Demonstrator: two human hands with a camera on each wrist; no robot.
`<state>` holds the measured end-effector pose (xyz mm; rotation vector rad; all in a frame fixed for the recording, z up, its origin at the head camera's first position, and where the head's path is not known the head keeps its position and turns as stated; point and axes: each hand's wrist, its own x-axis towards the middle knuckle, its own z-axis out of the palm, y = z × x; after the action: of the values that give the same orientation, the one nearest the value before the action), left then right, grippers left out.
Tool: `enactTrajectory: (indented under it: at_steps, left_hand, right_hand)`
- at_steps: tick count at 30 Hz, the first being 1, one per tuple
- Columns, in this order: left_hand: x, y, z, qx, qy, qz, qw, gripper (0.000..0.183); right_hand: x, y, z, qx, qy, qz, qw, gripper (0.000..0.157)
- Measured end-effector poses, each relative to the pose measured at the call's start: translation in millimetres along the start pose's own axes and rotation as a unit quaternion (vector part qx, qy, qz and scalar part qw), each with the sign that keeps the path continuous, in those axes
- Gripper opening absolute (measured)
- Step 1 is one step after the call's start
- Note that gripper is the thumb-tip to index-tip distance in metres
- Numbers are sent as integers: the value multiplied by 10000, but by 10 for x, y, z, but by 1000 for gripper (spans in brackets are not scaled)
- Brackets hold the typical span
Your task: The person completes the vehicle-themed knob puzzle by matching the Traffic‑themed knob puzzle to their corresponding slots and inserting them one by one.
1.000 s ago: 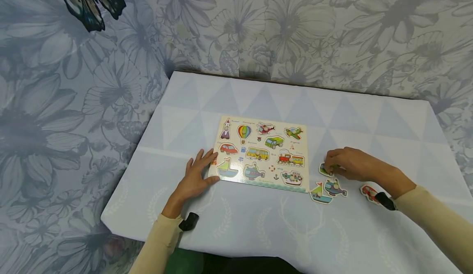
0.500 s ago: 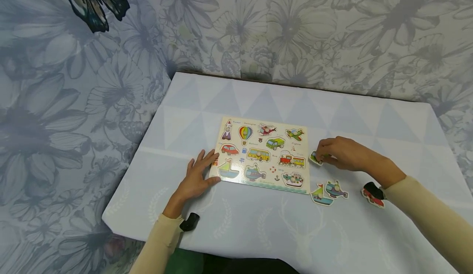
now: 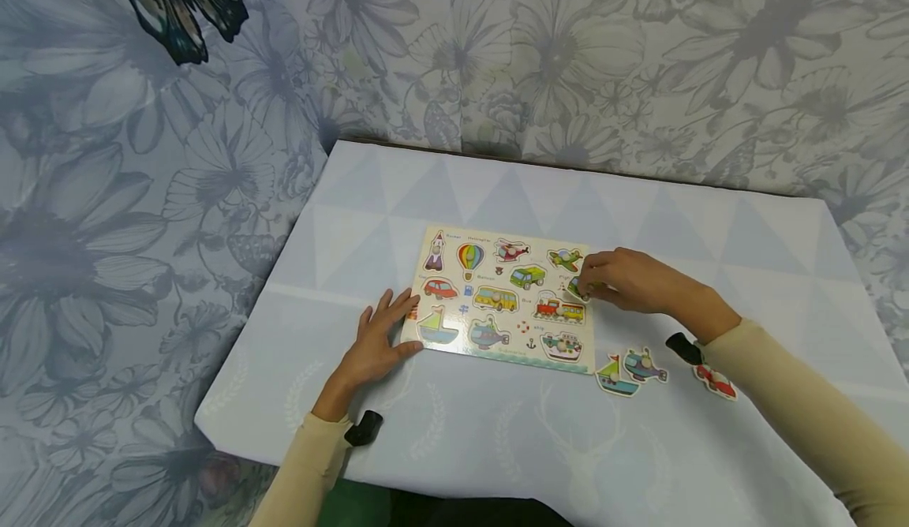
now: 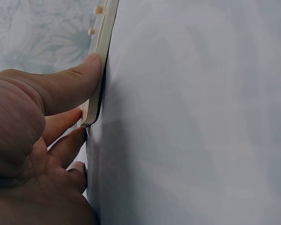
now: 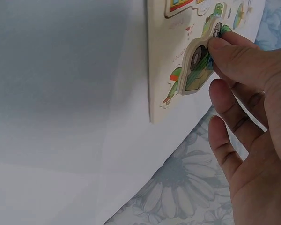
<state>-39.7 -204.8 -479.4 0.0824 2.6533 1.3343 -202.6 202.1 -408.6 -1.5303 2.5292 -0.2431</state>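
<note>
My right hand (image 3: 628,281) pinches a green truck puzzle piece (image 3: 578,289) over the right edge of the wooden puzzle board (image 3: 513,355). In the right wrist view the truck piece (image 5: 195,75) is tilted, its thick wooden edge showing; thumb and index finger hold it while the other fingers stay loose. The board's own green truck picture (image 3: 528,276) lies near its middle. My left hand (image 3: 375,347) rests at the board's lower left corner, fingers spread. In the left wrist view the thumb (image 4: 75,84) touches the board's edge (image 4: 97,79), with other fingertips round the corner.
Beside the board's lower right corner lie a sailboat piece (image 3: 616,377) and a submarine piece (image 3: 645,364). A red car piece (image 3: 716,383) lies farther right, partly under the right wrist's black camera (image 3: 683,349). A pale patterned cloth (image 3: 497,448) covers the table.
My right hand has carried the green truck piece left and away from me, from the cloth to over the board's right edge. The left hand has stayed at the board's corner.
</note>
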Motion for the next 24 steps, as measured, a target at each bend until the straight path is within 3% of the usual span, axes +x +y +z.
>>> enactTrajectory:
  at_steps: [24]
  left_hand:
    - [2,12,0,2,-26,-53,10000,77]
  right_hand:
    - [596,-54,6,341,-15,-378,9987,10]
